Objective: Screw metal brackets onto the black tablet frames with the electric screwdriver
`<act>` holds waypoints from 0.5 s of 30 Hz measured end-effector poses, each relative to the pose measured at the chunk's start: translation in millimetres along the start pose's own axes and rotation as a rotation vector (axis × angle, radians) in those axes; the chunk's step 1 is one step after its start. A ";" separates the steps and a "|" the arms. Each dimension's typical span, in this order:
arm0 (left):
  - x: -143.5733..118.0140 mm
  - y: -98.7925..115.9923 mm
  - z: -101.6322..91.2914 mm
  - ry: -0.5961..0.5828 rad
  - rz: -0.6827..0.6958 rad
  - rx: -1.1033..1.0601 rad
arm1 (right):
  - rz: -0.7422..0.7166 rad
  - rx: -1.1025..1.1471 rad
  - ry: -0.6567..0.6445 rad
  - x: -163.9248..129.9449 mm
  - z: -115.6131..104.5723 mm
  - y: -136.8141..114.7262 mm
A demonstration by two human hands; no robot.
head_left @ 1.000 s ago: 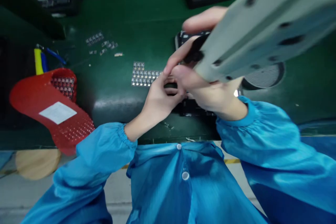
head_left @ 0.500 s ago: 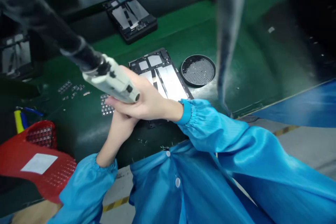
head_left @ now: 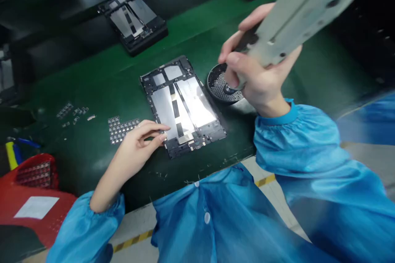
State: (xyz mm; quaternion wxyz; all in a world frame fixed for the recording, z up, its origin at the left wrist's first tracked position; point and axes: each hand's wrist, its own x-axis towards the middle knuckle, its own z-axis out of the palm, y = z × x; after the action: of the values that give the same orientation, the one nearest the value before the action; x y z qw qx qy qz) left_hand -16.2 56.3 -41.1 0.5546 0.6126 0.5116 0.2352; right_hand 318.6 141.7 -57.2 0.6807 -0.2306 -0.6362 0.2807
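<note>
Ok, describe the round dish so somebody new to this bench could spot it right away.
On the green bench, find the open tablet by the left hand. Right of that, partly covered by the right hand holding a pale tool, is the black dish. Its round shape and grid of small holes set it apart from the rectangular tablet.

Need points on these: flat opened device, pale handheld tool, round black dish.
Flat opened device (head_left: 196, 102): head view, on its bright right-hand silver panel.
Pale handheld tool (head_left: 304, 14): head view, mid-body.
Round black dish (head_left: 217, 84): head view, on its perforated surface.
</note>
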 end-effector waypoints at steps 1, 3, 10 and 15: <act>1.6 3.2 -3.1 -0.029 -0.025 0.032 | -0.041 0.023 0.014 -1.8 -3.5 4.4; 4.8 6.8 -7.9 -0.068 -0.072 0.050 | -0.067 0.036 0.036 -5.7 -4.2 7.8; 3.9 -1.1 -9.2 -0.044 -0.070 -0.053 | -0.061 -0.068 0.080 -11.4 2.7 2.1; 2.6 -3.6 -7.6 -0.028 -0.063 -0.063 | -0.131 -0.054 0.078 -11.6 3.2 1.9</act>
State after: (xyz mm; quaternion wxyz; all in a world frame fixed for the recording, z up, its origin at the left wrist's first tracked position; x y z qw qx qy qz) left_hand -23.0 61.4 -43.0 0.5877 0.5818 0.5153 0.2250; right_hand 314.9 135.2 -66.7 0.7152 -0.2177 -0.6303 0.2091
